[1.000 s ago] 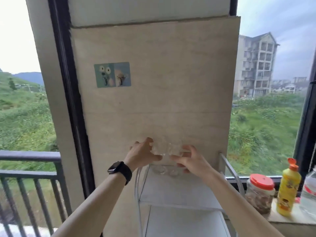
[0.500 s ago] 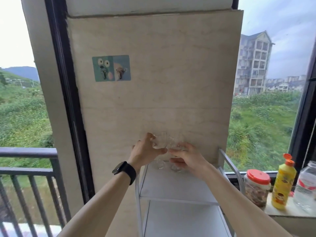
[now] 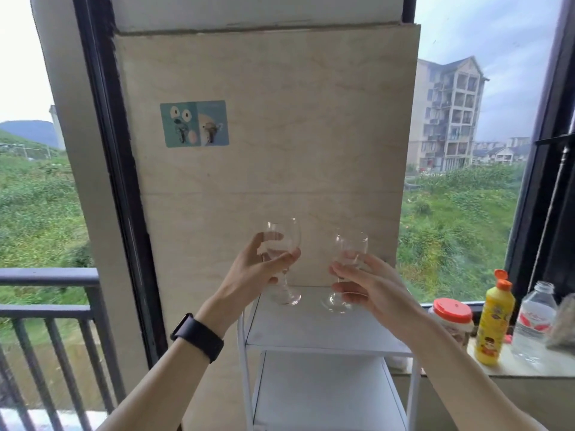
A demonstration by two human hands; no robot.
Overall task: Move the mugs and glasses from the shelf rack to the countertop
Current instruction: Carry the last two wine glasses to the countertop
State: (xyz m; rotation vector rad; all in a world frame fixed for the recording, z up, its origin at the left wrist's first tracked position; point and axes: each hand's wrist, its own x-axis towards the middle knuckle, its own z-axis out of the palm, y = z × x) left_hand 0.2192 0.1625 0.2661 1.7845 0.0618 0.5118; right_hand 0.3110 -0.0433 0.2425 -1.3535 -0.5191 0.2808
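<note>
I read one relation first: each clear stemmed wine glass stands with its long axis vertical, bowl up and foot down, and each hand grips it from the near side at the bowl.

The left hand (image 3: pixel 259 269) closes around the left clear stemmed wine glass (image 3: pixel 282 244), thumb on the near right of the bowl and fingers wrapped behind it. The stem and round foot hang free below the palm. The foot appears level with the top tier of the white metal shelf rack (image 3: pixel 314 325); I cannot tell whether it touches the tier or is just clear of it.

The right hand (image 3: pixel 368 284) grasps the right clear stemmed wine glass (image 3: pixel 351 248) low on the bowl, fingertips curled across the front. Its foot shows below the fingers, also at tier level, contact undetermined. The two glasses are near each other but apart, with no contact between bowls.

Both forearms extend forward and upward from the lower frame edge. The left wrist carries a black wristband (image 3: pixel 197 337).

The pale stone countertop (image 3: pixel 529 368) lies to the right of the rack and lower than its top tier. It holds a red-lidded clear jar (image 3: pixel 451 318), a yellow squeeze bottle (image 3: pixel 494 318) and a clear plastic water bottle (image 3: pixel 533 321). I judge the right hand nearer to it. The transfer calls for keeping both axes upright and clearing the rack's right side rail.
</note>
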